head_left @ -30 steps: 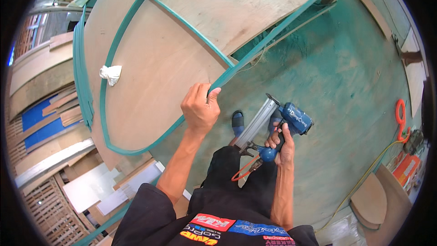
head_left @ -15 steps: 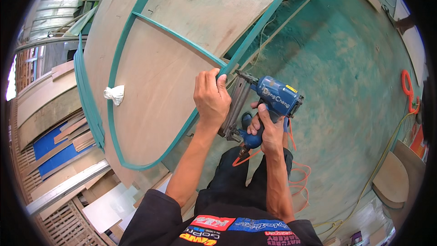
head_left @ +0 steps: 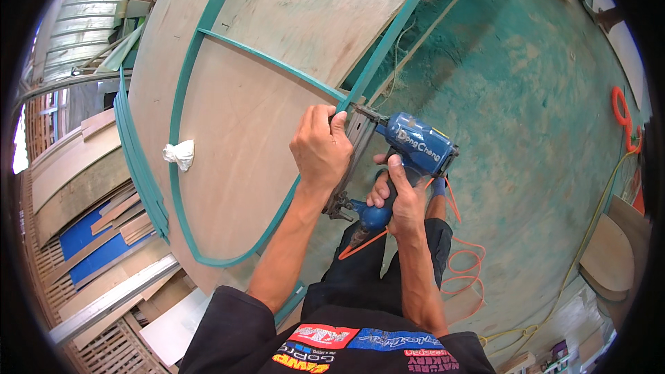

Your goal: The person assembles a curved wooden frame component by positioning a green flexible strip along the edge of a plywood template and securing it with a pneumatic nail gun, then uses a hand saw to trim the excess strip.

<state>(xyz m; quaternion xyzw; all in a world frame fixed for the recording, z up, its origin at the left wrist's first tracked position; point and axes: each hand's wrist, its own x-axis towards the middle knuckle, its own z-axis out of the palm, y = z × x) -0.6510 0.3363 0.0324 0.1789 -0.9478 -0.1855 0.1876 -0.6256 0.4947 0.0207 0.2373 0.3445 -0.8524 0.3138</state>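
My right hand [head_left: 400, 197] is wrapped round the handle of a blue nail gun [head_left: 419, 144]. The gun's nose meets the outer side of a teal curved strip [head_left: 388, 41], close to where a teal crosspiece [head_left: 277, 64] joins it. My left hand [head_left: 320, 145] grips that same strip beside the joint, fingers curled over it and thumb near the gun's nose. The strip and crosspiece stand on a pale plywood panel [head_left: 232, 135] with a rounded end. Part of the gun's magazine is hidden behind my left hand and wrist.
A knotted white bag [head_left: 181, 155] sits on the teal frame's left side. An orange air hose [head_left: 465, 263] coils by my legs. Teal strips [head_left: 135, 152] and stacked wood offcuts [head_left: 114, 225] lie at left. A yellow hose [head_left: 575, 263] runs across the right-hand floor.
The nail gun has shifted slightly left and tilted, its nose now closer against the strip by the joint. My left hand keeps its hold. The whole view has turned a little.
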